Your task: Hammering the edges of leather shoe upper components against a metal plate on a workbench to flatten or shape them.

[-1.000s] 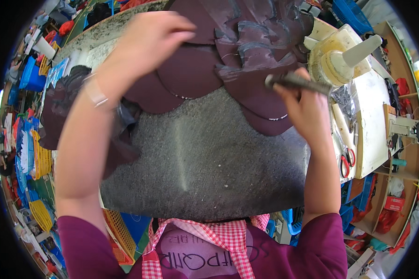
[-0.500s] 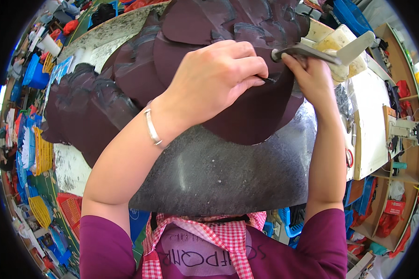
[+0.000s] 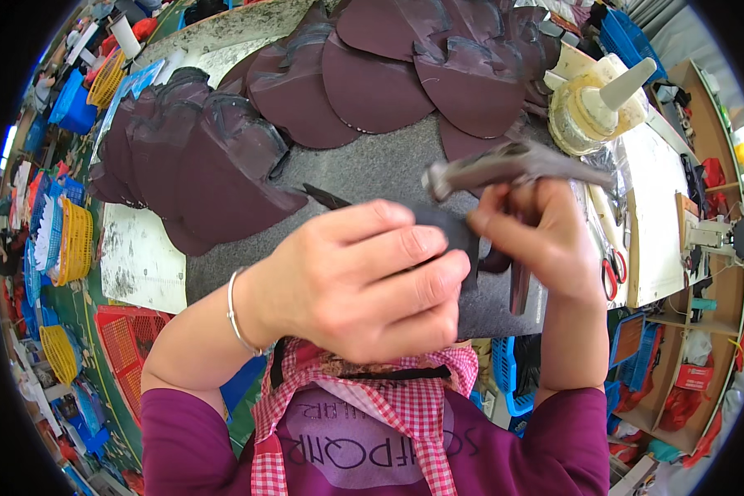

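My left hand [image 3: 364, 285] has its fingers curled in close on a dark piece [image 3: 459, 227], which sits in front of me, raised toward the camera over the dark grey pad [image 3: 364, 165] of the worktop. My right hand [image 3: 546, 236] is bent round a metal hammer [image 3: 504, 165], its thumb and forefinger tips at the piece's right side; whether they pinch it as well, I cannot tell, since the tool is blurred and covers part of the view.

To handle this well, I would let the left fingers carry the piece and ask only a light, guiding touch of the right, as the hammer already takes up most of that grip. The hammer head points left, close over the piece, so I would tilt it away from my left knuckles. I would feel along the edge for a fold and smooth it before any pressure, judging the material thin enough to crease. My elbows should stay clear of the overlapping maroon pieces [image 3: 376, 87] beyond, and of the stack [image 3: 215, 174] at my left, as a nudge could slide their layers apart
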